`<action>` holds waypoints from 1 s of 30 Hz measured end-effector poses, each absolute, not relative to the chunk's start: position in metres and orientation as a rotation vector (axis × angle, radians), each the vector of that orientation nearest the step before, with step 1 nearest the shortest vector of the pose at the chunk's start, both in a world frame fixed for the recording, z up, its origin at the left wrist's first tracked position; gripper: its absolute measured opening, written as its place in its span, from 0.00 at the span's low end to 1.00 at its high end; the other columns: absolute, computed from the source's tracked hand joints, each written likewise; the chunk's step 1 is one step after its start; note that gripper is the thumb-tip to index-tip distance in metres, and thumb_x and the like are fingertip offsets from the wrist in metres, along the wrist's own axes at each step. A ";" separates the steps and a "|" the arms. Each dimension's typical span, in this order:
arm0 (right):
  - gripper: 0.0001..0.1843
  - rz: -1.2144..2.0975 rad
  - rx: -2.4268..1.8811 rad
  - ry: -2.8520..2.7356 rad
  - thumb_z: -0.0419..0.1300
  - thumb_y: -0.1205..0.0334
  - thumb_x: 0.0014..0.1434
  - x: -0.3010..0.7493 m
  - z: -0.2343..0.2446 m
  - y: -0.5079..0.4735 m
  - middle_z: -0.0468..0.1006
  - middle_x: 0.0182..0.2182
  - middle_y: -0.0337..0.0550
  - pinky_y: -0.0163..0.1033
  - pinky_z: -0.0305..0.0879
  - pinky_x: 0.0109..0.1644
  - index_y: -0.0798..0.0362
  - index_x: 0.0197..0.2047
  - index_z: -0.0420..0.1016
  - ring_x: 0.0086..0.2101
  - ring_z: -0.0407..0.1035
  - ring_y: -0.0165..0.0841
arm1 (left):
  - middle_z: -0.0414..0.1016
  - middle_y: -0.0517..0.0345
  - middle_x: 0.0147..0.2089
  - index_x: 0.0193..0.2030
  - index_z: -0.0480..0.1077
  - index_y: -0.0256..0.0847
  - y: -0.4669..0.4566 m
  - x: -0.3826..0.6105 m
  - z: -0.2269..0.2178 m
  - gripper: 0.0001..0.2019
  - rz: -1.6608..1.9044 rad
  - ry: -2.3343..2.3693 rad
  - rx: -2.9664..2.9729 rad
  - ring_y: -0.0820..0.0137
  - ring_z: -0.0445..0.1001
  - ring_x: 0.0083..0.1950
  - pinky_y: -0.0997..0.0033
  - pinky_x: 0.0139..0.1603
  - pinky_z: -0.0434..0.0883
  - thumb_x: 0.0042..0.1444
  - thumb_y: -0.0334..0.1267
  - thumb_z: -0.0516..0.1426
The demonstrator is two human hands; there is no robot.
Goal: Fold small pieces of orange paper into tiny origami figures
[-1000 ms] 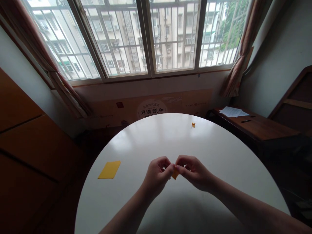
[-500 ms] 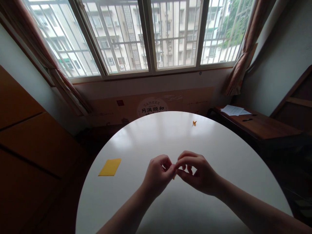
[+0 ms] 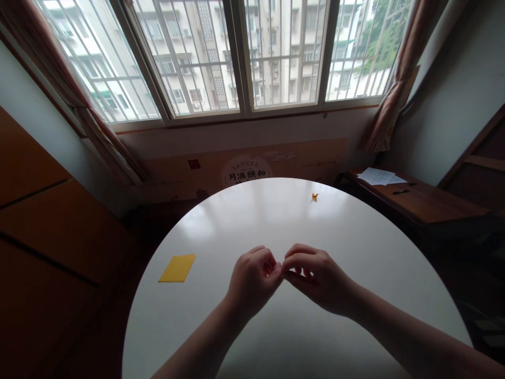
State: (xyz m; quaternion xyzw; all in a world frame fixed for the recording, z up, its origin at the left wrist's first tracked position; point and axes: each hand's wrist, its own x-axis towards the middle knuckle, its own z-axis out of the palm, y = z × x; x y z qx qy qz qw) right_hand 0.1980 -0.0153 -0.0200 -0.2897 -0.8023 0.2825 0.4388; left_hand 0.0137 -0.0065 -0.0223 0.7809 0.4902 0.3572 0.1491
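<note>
Over the middle of the white round table, my left hand and my right hand meet at their fingertips. Both are closed in a pinch, thumbs against forefingers, on a small piece of folded paper. The fingers now hide that paper; half a second ago an orange-yellow tip of it showed below them. Left of my left hand lies a flat square stack of yellow paper. Near the table's far edge stands a small folded orange-yellow paper figure, which looks like a bird.
A brown wooden bench with white paper sheets stands beyond the table on the right. Wooden cabinets rise at the left. Behind the table are a printed cardboard panel and a barred window with curtains.
The orange-yellow paper tip below my fingers has gone out of sight. My left hand has shifted slightly left and turned a little; my right fingers have drawn closer together. The view has tilted slightly.
</note>
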 end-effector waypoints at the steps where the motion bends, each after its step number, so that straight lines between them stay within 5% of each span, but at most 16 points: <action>1: 0.06 0.668 -0.730 -2.027 0.59 0.68 0.64 0.198 -0.019 -0.016 0.77 0.35 0.44 0.36 0.67 0.33 0.50 0.39 0.79 0.30 0.69 0.31 | 0.68 0.60 0.23 0.20 0.61 0.41 -0.006 0.014 -0.022 0.14 1.027 1.410 2.255 0.72 0.66 0.26 0.73 0.28 0.61 0.53 0.35 0.60; 12: 0.09 0.629 -0.887 -1.876 0.50 0.62 0.71 0.196 -0.028 -0.009 0.70 0.32 0.40 0.36 0.62 0.36 0.50 0.37 0.66 0.30 0.64 0.32 | 0.68 0.62 0.21 0.21 0.64 0.41 -0.008 0.014 -0.020 0.11 1.116 1.368 1.963 0.73 0.67 0.23 0.74 0.26 0.64 0.53 0.35 0.57; 23: 0.11 0.987 -0.915 -1.710 0.59 0.54 0.66 0.196 -0.039 0.000 0.77 0.34 0.44 0.34 0.63 0.30 0.52 0.39 0.76 0.34 0.70 0.35 | 0.74 0.56 0.24 0.25 0.72 0.38 -0.004 0.012 -0.020 0.14 1.147 1.238 1.790 0.70 0.70 0.25 0.74 0.25 0.67 0.57 0.45 0.59; 30: 0.11 1.163 -0.908 -1.623 0.61 0.57 0.61 0.194 -0.033 0.000 0.76 0.27 0.41 0.33 0.59 0.25 0.54 0.32 0.77 0.25 0.65 0.29 | 0.71 0.57 0.21 0.27 0.73 0.37 -0.001 0.011 -0.023 0.17 1.117 1.165 1.699 0.71 0.69 0.23 0.73 0.24 0.66 0.59 0.47 0.57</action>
